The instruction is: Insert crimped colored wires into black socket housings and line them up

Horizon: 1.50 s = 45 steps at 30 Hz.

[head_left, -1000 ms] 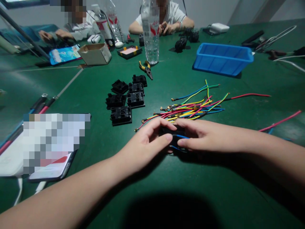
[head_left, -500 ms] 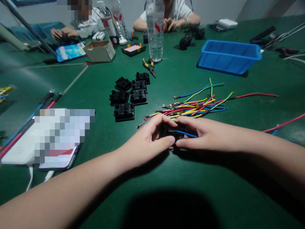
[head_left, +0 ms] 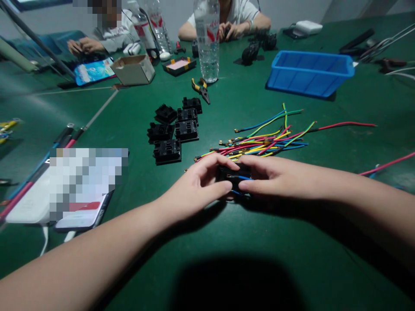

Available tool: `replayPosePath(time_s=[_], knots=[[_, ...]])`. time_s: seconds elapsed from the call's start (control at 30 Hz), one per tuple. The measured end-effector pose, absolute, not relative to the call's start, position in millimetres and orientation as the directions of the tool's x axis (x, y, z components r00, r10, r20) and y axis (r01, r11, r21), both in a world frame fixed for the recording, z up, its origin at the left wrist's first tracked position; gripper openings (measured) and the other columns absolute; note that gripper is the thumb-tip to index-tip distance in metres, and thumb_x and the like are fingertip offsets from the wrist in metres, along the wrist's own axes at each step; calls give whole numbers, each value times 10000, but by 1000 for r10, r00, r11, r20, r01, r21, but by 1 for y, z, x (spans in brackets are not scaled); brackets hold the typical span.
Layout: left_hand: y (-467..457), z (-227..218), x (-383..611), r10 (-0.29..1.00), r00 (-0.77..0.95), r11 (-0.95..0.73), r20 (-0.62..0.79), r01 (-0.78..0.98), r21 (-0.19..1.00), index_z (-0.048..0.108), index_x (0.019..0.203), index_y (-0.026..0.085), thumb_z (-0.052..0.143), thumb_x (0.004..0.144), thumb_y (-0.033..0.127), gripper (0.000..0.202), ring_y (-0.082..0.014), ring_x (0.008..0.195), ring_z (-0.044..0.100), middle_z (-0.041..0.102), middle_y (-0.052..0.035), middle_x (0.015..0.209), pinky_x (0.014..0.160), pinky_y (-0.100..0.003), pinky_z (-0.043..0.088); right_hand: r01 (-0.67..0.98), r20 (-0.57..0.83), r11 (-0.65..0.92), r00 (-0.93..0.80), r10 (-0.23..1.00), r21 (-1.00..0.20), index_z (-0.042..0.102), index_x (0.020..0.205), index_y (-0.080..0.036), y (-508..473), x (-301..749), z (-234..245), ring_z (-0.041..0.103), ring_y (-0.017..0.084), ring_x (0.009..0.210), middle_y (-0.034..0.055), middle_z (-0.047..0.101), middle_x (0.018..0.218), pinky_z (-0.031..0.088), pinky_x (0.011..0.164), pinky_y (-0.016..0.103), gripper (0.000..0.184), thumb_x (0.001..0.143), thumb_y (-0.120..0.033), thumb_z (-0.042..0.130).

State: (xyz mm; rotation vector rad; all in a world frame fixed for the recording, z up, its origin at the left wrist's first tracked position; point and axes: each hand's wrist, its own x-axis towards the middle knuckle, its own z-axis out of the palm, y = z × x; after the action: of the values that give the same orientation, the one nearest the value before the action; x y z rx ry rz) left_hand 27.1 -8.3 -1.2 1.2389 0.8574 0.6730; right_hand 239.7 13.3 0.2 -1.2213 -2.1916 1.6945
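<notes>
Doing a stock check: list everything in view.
Held plastic piece: one, black, front
Thin insulated wires: uncountable, multicoloured, centre
Loose boxy pieces: six, black, beside wires
Metal pliers: one, yellow handles, beyond pieces
Plastic bottles: three, clear, far side
Rectangular plastic bin: one, blue, far right
Cardboard box: one, beige, far left
Shallow tray: one, black, beside bottles
Packet: one, blue, far left
Phone: one, black edges, left
Flat slab: one, white, left
Thick cables: several, mixed, left
People: two, pale tops, far side
Table: one, green, beneath
Clutter: uncountable, black and white, far side
Left hand, right hand: two, bare, on held piece
</notes>
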Motion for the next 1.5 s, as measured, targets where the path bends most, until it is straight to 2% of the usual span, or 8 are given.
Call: replayPosePath(time_s=[0.1, 0.23, 0.4, 0.67, 0.87, 1.07, 1.27, 1.5], knots=[[-10, -1, 28, 835, 513, 242, -200, -15, 970, 574, 964, 161, 638, 835, 232, 161, -100, 727, 573, 593, -6, 888, 607, -192, 457, 517, -352, 90, -689, 634, -851, 537, 1195, -198, 13, 238, 1, 589, 152, 712, 29, 649, 888, 464, 617, 263, 442, 859, -480, 590], [-12, 0, 30, 839, 498, 275, -219, -41, 960, 567, 936, 157, 623, 837, 187, 118, -95, 713, 598, 609, 4, 853, 597, -182, 484, 508, -322, 138, -710, 626, -850, 528, 1189, -196, 14, 238, -1, 606, 171, 795, 37, 648, 978, 472, 649, 270, 476, 801, -433, 668], [-10, -5, 28, 841, 510, 240, -182, -50, 969, 585, 948, 170, 616, 855, 185, 99, -80, 751, 601, 620, 17, 879, 622, -161, 497, 461, -245, 188, -724, 645, -867, 563, 1190, -209, 16, 241, -6, 617, 183, 823, 25, 671, 968, 481, 714, 285, 511, 753, -424, 718], [-10, -7, 23, 821, 548, 208, -162, -22, 978, 569, 1016, 189, 607, 832, 151, 191, -85, 778, 571, 580, 14, 918, 652, -183, 471, 455, -228, 214, -734, 640, -864, 568, 1176, -196, 16, 242, -5, 616, 194, 863, 14, 668, 904, 476, 784, 299, 497, 751, -402, 723], [-9, -3, 25, 832, 543, 102, -114, 52, 993, 554, 1015, 164, 607, 729, 53, 311, -106, 840, 539, 562, 5, 934, 699, -209, 427, 464, -232, 209, -723, 651, -861, 563, 1196, -223, 17, 242, -8, 615, 214, 903, 15, 662, 945, 482, 781, 312, 526, 730, -401, 730], [-9, -2, 27, 834, 541, 92, -110, 59, 994, 533, 1004, 163, 588, 720, 47, 311, -141, 947, 546, 555, -15, 997, 740, -231, 424, 471, -245, 212, -731, 637, -856, 525, 1247, -218, 17, 243, -6, 607, 190, 836, 24, 653, 959, 472, 699, 284, 540, 779, -430, 690], [-10, -1, 26, 837, 533, 73, -121, 111, 991, 527, 1032, 172, 588, 735, 99, 311, -144, 876, 540, 549, -14, 983, 698, -247, 421, 538, -272, 225, -692, 669, -812, 536, 1183, -214, 13, 238, -1, 547, 143, 687, 6, 615, 883, 415, 547, 241, 422, 828, -422, 628], [-12, -4, 24, 847, 523, 6, -93, 165, 986, 561, 1018, 188, 590, 839, 220, 184, -149, 879, 543, 582, -8, 965, 755, -266, 420, 469, -237, 196, -711, 662, -861, 593, 1148, -200, 14, 238, -2, 571, 149, 731, 12, 646, 875, 447, 621, 251, 397, 812, -402, 651]])
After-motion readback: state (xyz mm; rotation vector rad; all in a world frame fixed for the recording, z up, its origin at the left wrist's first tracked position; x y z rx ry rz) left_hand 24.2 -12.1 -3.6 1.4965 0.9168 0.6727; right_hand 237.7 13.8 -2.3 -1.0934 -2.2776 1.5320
